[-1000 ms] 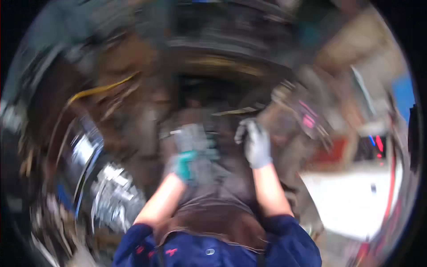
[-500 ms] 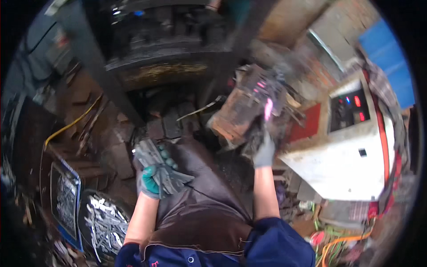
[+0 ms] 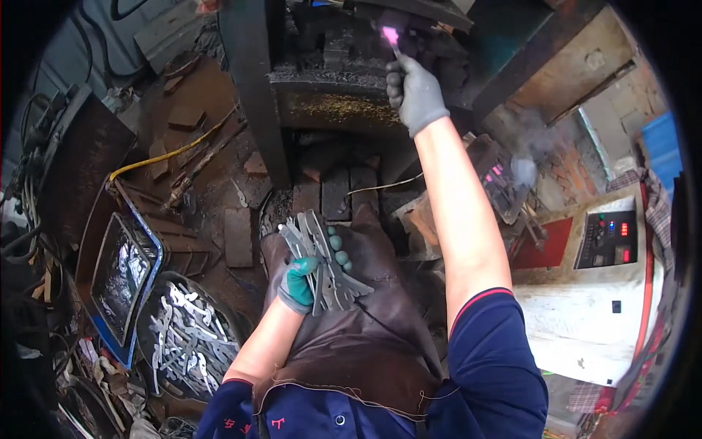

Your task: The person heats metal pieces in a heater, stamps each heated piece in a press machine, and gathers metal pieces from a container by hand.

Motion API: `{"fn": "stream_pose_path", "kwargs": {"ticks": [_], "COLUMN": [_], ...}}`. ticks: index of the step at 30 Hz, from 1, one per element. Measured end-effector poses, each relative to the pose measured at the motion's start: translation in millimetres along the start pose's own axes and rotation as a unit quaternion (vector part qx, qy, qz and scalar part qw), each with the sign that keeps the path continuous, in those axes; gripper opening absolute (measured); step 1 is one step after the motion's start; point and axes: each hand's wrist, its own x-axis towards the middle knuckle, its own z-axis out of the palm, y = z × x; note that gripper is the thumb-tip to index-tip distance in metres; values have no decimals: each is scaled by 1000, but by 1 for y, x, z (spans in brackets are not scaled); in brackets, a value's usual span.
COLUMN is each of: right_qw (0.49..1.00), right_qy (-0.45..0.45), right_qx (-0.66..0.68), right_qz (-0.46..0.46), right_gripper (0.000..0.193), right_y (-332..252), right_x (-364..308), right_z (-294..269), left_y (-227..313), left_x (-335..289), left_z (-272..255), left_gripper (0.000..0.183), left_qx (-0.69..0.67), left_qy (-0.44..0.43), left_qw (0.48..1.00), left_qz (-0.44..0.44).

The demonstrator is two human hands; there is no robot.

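Note:
My left hand, in a green and grey glove, is closed round a bundle of flat grey metal pieces over my brown apron. The pieces are long and narrow, some with forked ends, shaped like plier halves. My right arm reaches forward, and its grey-gloved right hand grips the near end of a slim metal piece. That piece's far end glows pink and is at the dark opening of a heavy machine. The part inside the glove is hidden.
Smoke rises over a brick heating spot with glowing bits, right of the machine. Beyond stands a white control cabinet. At left are a tub of grey metal pieces, a blue-rimmed crate and a yellow hose.
My right hand has moved forward from the brick heating spot to the machine with the glowing piece. My left hand keeps its bundle. The view has swung left.

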Motion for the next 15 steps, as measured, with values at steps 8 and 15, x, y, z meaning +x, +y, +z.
{"fn": "stream_pose_path", "kwargs": {"ticks": [8, 15], "right_qw": [997, 965], "right_qy": [-70, -107], "right_qx": [33, -220], "right_qz": [18, 91], "right_gripper": [40, 36], "right_y": [11, 82], "right_x": [-11, -174], "right_z": [-8, -94], "left_y": [3, 2], "left_x": [-4, -1], "left_z": [-5, -5], "left_gripper": [65, 64], "left_qx": [-12, -45], "left_qy": [-16, -12], "left_qw": [1000, 999], "left_qz": [9, -6]}}
